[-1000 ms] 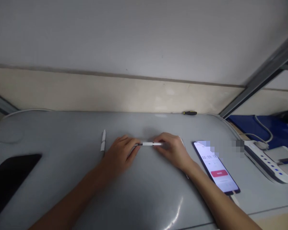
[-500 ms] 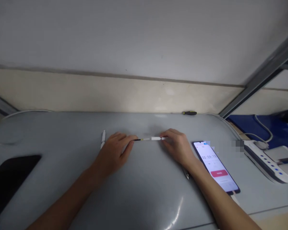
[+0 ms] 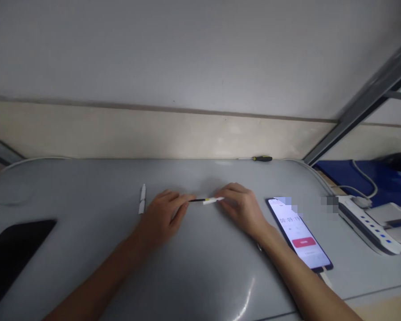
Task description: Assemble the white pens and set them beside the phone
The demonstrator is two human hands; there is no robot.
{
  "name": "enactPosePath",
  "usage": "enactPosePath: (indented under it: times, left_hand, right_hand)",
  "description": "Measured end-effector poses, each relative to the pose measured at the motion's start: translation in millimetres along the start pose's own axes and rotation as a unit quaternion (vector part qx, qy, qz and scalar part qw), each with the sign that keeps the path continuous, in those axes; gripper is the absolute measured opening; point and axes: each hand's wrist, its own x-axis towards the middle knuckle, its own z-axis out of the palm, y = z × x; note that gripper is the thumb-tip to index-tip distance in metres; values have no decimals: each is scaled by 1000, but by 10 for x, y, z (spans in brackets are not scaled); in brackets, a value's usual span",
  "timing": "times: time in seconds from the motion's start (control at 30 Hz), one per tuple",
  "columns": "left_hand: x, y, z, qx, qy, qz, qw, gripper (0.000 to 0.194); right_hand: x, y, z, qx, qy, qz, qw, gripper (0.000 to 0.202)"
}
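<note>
Hiding held ends: left hand (image 3: 163,214), dark rod (image 3: 198,200); right hand (image 3: 243,207), white tube (image 3: 209,201).

Desk (image 3: 194,272): smooth, glossy, glare-streaked
Tube (image 3: 210,201): smooth, plastic-looking
Refill (image 3: 198,200): plastic-looking
Screwdriver (image 3: 262,158): metal shaft, plastic-looking handle
Phone (image 3: 299,232): glossy screen
Power strip (image 3: 357,214): smooth plastic
Wall (image 3: 160,58): matt above, faintly glossy below
Frame (image 3: 349,119): metal-looking, matt
</note>
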Motion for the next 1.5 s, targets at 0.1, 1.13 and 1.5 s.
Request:
enactPosePath:
  times: [0.1,1.13,1.5]
  left_hand:
    - [4,20,16,-1,-9,-5,1000,31]
    - [6,20,63,-92,3,-78,993,27]
    - [-3,61,93,-53,-13,-47,997,26]
  right_hand:
    - [0,-25,21,14,-9,-11,1000,21]
    - [8,-44,-6,32,-4,-3,999,23]
    - [15,-97,20,50,-27,-23,998,16]
